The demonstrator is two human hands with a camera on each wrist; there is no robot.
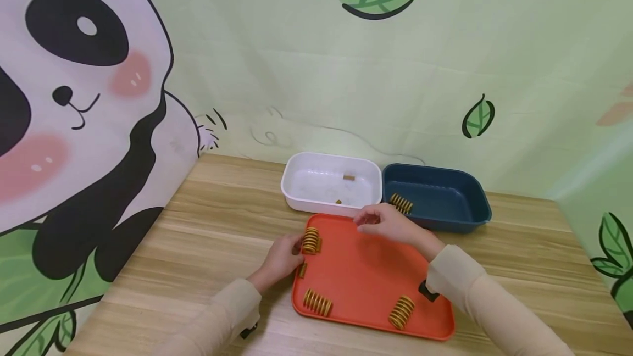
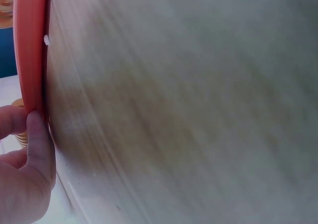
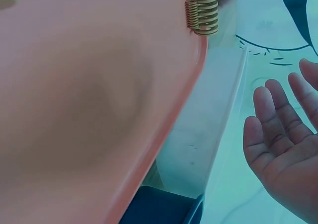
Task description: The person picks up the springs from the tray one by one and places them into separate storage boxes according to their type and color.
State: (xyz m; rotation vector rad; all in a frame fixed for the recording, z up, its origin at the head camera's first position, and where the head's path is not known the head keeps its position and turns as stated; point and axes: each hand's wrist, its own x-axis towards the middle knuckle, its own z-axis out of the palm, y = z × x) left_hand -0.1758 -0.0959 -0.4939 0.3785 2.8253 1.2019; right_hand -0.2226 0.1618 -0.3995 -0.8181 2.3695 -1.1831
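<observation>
My left hand (image 1: 283, 260) is at the left rim of the red tray (image 1: 371, 284), its fingertips pinching the rim in the left wrist view. Right by those fingers stands a large brass coil spring (image 1: 310, 240), with a thinner spring (image 3: 192, 15) against it. Another thin spring (image 1: 303, 270) lies along the same rim. Two more large springs, one at the near left (image 1: 317, 302) and one at the near right (image 1: 401, 312), rest on the tray. Over the tray's far edge hovers my right hand (image 1: 388, 224), fingers loosely extended and holding nothing.
Behind the tray stands a white bin (image 1: 292, 194) holding small brass pieces (image 1: 349, 177). A dark blue bin (image 1: 460, 223) adjoins it on the right, with a large spring (image 1: 401, 203) at its left end. A printed cloth wall (image 1: 296, 70) rises behind the wooden table (image 1: 207, 207).
</observation>
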